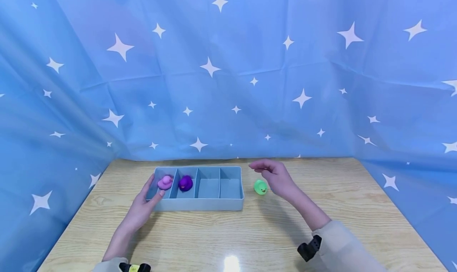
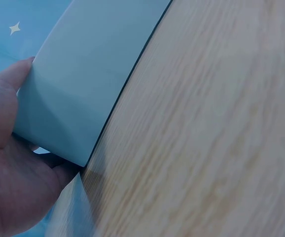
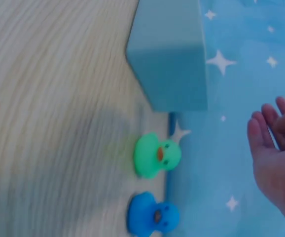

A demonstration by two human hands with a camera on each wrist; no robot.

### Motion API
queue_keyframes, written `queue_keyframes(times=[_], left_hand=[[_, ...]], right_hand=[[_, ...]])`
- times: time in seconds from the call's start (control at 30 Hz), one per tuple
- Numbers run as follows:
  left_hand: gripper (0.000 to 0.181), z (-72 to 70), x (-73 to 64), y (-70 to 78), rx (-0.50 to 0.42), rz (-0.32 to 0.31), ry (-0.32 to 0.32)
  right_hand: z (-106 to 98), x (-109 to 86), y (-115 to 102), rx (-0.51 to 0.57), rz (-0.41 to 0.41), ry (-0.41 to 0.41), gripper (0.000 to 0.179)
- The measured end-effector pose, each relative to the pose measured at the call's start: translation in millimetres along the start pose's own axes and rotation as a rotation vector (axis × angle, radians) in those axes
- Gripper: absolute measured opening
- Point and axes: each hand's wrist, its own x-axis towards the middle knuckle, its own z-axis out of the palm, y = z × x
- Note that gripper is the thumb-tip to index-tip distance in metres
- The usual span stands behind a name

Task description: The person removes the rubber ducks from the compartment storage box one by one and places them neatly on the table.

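Note:
A long blue-grey divided box (image 1: 200,204) lies on the table, and my left hand (image 1: 139,210) grips its left end. In the left wrist view the thumb of that hand (image 2: 9,148) lies at the box's top edge, the fingers partly hidden beyond the end wall (image 2: 83,84). A pink rubber duck (image 1: 165,182) sits in the leftmost compartment; a purple rubber duck (image 1: 185,183) is in the one beside it. My right hand (image 1: 276,178) is raised near a green rubber duck (image 1: 260,187), holding nothing, with fingers loosely bent. A blue rubber duck (image 3: 152,216) shows only in the right wrist view, beside the green one.
The wooden table (image 1: 214,236) runs back to a blue cloth (image 1: 228,85) with white stars, which also hangs along both sides. Black wrist devices (image 1: 310,248) sit over the pale sleeves. Two more compartments make up the box's right half.

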Motion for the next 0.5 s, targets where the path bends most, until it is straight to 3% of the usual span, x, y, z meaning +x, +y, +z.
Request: queue_keyframes(times=[0.23,0.5], left_hand=[[0.081,0.5,1.3,-1.5,-0.013,-0.006,-0.001],[0.081,0.6,1.5,-2.3,-0.024,-0.003,0.004]], right_hand=[[20.0,9.9,-10.6,0.043,0.004,-0.047,0.039],[50.8,19.2,-22.8,0.072,-0.061,-0.107,0.037]])
